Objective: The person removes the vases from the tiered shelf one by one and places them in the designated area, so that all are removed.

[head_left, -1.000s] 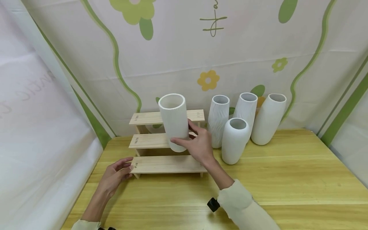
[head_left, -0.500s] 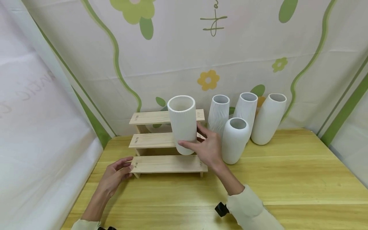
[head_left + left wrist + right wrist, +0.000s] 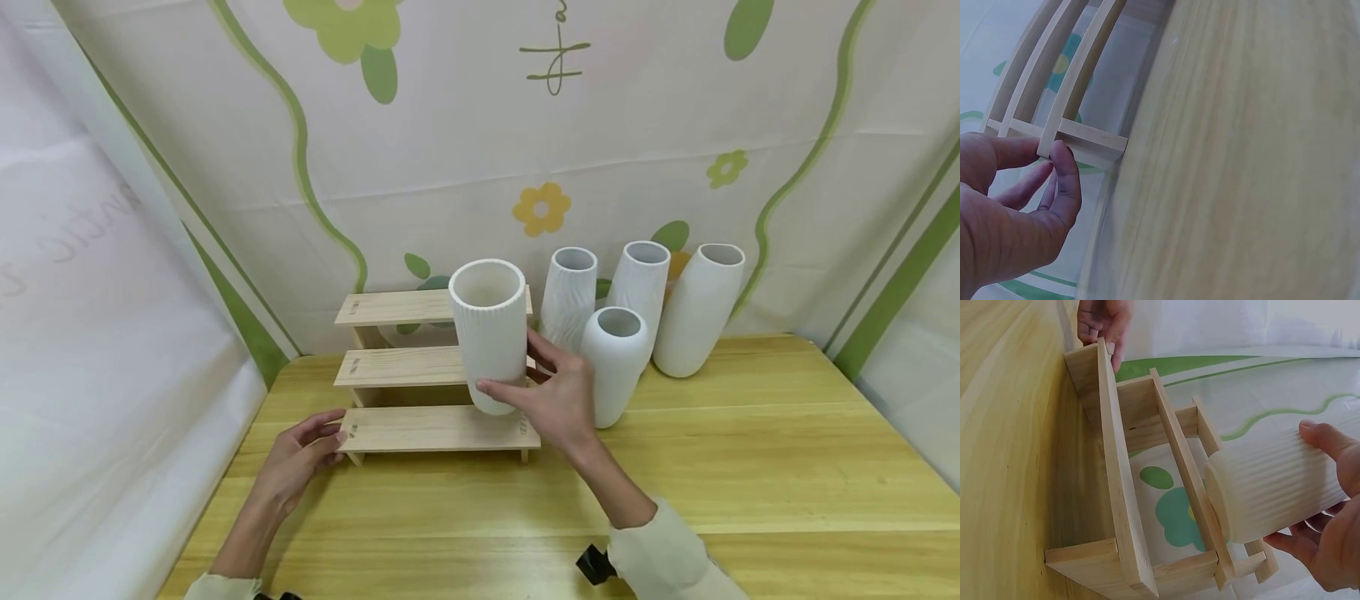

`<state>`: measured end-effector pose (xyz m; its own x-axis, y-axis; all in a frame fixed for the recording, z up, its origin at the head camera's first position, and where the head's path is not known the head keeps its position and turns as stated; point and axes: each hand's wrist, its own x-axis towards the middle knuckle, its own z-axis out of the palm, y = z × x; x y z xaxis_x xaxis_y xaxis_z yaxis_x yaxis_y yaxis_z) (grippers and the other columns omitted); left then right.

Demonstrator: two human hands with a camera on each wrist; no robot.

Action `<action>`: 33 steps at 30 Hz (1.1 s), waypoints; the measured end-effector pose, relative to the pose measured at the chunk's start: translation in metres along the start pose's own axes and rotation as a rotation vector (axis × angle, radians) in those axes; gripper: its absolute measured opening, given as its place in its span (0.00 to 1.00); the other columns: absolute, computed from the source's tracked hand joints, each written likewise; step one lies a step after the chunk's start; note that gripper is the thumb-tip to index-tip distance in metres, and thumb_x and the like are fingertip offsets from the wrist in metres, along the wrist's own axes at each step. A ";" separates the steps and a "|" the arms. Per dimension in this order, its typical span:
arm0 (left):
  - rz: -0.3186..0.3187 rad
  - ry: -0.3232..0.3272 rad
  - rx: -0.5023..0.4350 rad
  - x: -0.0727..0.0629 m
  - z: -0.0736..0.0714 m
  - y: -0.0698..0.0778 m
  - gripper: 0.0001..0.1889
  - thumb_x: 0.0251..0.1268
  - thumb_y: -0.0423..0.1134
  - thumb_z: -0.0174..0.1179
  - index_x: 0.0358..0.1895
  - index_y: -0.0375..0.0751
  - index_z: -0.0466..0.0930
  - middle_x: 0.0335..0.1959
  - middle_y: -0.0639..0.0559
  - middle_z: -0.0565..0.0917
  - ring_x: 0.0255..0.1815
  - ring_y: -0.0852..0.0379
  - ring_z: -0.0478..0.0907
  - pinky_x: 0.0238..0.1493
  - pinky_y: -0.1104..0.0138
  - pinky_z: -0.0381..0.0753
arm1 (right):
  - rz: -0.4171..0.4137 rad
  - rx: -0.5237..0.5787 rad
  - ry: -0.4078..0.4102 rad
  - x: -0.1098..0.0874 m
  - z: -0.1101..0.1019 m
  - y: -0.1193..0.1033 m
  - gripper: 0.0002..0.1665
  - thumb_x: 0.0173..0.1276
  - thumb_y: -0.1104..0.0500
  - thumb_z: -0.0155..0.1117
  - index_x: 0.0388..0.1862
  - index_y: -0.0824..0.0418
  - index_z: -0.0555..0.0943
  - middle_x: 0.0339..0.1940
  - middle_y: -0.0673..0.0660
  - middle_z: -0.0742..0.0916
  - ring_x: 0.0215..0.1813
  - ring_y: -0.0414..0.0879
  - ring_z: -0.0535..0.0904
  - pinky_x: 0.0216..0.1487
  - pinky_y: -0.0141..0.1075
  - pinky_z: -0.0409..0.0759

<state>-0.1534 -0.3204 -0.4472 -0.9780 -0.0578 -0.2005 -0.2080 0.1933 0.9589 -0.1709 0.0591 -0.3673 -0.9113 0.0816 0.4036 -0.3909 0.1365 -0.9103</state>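
My right hand (image 3: pixel 558 402) grips a white ribbed vase (image 3: pixel 489 346) low on its side, thumb in front and fingers behind. The vase is upright, its base overlapping the right part of a three-tier wooden display stand (image 3: pixel 431 429) in the head view. From the right wrist, the vase's base (image 3: pixel 1219 500) shows close by the middle board, raised above the lowest one. My left hand (image 3: pixel 296 462) pinches the left end of the lowest board; the left wrist view shows thumb and fingertips (image 3: pixel 1063 165) on either side of the board's end.
Several other white vases stand upright right of the stand: a rounded short one (image 3: pixel 615 354) in front, a wavy-textured one (image 3: pixel 570 296), and two taller ones (image 3: pixel 701 312) behind. A printed cloth (image 3: pixel 450 125) hangs behind the wooden table (image 3: pixel 750 483).
My right hand has carried the ribbed vase to the right and slightly down and nearer, from the stand's middle toward its right end. The left hand has stayed on the lowest board.
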 end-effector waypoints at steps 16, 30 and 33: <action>0.022 -0.004 -0.006 -0.001 0.000 0.000 0.31 0.79 0.35 0.64 0.79 0.30 0.67 0.59 0.48 0.77 0.46 0.64 0.81 0.50 0.71 0.90 | -0.005 -0.078 0.001 -0.017 -0.024 0.008 0.46 0.41 0.61 0.96 0.63 0.58 0.88 0.57 0.59 0.92 0.56 0.55 0.92 0.52 0.44 0.93; 0.029 -0.006 -0.009 0.001 -0.001 -0.001 0.31 0.80 0.36 0.64 0.79 0.30 0.67 0.59 0.48 0.78 0.47 0.64 0.82 0.50 0.71 0.90 | 0.051 -0.107 -0.023 -0.035 -0.050 0.006 0.42 0.43 0.62 0.95 0.60 0.60 0.87 0.56 0.60 0.92 0.57 0.56 0.91 0.49 0.37 0.93; 0.031 -0.006 -0.011 0.001 -0.001 -0.001 0.31 0.80 0.36 0.64 0.79 0.30 0.67 0.58 0.48 0.78 0.47 0.63 0.82 0.50 0.71 0.90 | 0.059 -0.115 -0.025 -0.038 -0.055 0.004 0.42 0.42 0.62 0.95 0.60 0.60 0.88 0.55 0.59 0.92 0.56 0.50 0.91 0.49 0.35 0.93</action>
<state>-0.1541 -0.3215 -0.4485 -0.9841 -0.0459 -0.1716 -0.1772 0.1838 0.9669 -0.1304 0.1112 -0.3815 -0.9359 0.0681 0.3456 -0.3202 0.2443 -0.9153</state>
